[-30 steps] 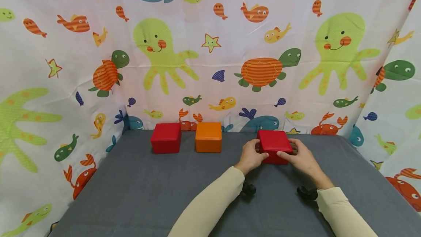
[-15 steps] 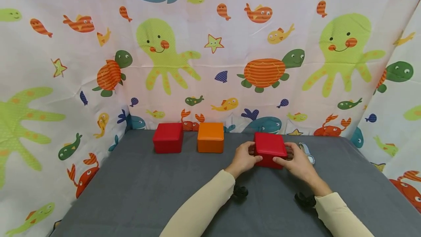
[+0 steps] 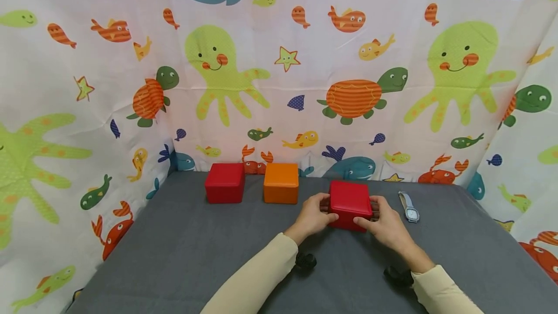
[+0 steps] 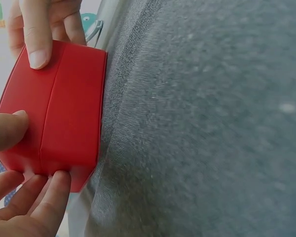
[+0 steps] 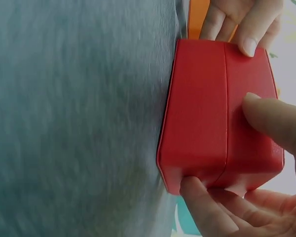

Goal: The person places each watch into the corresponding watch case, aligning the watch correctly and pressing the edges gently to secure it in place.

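Note:
Between both hands is a red box (image 3: 350, 200) with rounded edges and a seam round its sides, its lower edge close along the grey cloth. My left hand (image 3: 310, 217) grips its left side, thumb on the front face and fingers on the side. On the right side my right hand (image 3: 387, 224) holds it the same way, its thumb (image 5: 269, 116) pressing the front. The box's lid looks closed in the wrist views. Just beyond my right hand a wristwatch (image 3: 410, 210) with a pale strap lies on the cloth.
A second red box (image 3: 224, 183) and an orange box (image 3: 281, 183) stand to the left, near the back of the grey cloth-covered table (image 3: 174, 256). Behind them hangs a white curtain (image 3: 261, 86) printed with sea animals. Dark wrist-worn devices (image 3: 306, 260) sit under the wrists.
Both hands have brought the red box left and nearer to me. The wristwatch, hidden at first, has come into full view on the right. The other two boxes keep their places.

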Action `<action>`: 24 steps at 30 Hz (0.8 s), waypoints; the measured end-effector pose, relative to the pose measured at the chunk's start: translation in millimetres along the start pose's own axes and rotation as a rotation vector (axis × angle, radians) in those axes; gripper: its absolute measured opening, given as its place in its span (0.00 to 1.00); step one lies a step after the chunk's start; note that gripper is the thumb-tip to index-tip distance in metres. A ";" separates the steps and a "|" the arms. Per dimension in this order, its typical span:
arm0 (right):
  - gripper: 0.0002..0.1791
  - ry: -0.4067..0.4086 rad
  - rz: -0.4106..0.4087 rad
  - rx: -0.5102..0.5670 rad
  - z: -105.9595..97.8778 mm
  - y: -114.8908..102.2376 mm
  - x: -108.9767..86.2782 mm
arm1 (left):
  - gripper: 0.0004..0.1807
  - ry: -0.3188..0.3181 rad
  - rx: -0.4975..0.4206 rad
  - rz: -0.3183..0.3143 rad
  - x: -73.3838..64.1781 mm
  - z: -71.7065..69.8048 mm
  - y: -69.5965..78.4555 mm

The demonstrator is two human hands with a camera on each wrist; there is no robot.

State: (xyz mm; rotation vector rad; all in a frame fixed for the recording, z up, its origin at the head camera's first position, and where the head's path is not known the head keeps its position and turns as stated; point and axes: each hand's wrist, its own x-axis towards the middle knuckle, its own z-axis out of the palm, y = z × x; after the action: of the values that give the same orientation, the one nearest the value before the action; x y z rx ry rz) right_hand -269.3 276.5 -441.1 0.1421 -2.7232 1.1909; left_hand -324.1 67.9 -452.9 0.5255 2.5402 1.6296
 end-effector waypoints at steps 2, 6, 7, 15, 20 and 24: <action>0.44 -0.005 0.000 0.005 2.1 -3.3 -2.0 | 0.29 0.000 0.008 0.001 -4.0 -3.1 0.2; 0.45 -0.018 0.001 0.007 4.9 -8.7 -6.0 | 0.29 -0.008 0.021 0.006 -9.7 -8.1 -1.7; 0.44 -0.020 0.000 0.008 5.4 -9.8 -6.6 | 0.29 -0.008 0.021 0.007 -10.6 -9.1 -2.6; 0.45 -0.039 0.001 -0.003 4.7 -7.7 -4.8 | 0.29 -0.027 0.014 0.004 -10.0 -12.2 -9.2; 0.48 -0.072 0.010 -0.012 3.4 -4.5 -2.5 | 0.28 -0.043 0.011 -0.049 -9.0 -13.1 -11.7; 0.46 -0.061 0.014 -0.012 1.7 -4.1 -2.1 | 0.27 -0.049 0.008 -0.043 -9.3 -13.7 -8.9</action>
State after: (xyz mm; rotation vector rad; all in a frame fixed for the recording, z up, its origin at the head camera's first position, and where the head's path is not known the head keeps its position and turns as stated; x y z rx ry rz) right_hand -266.8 272.6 -439.7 0.1612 -2.7871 1.1930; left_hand -321.0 49.6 -456.0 0.5007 2.5060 1.5734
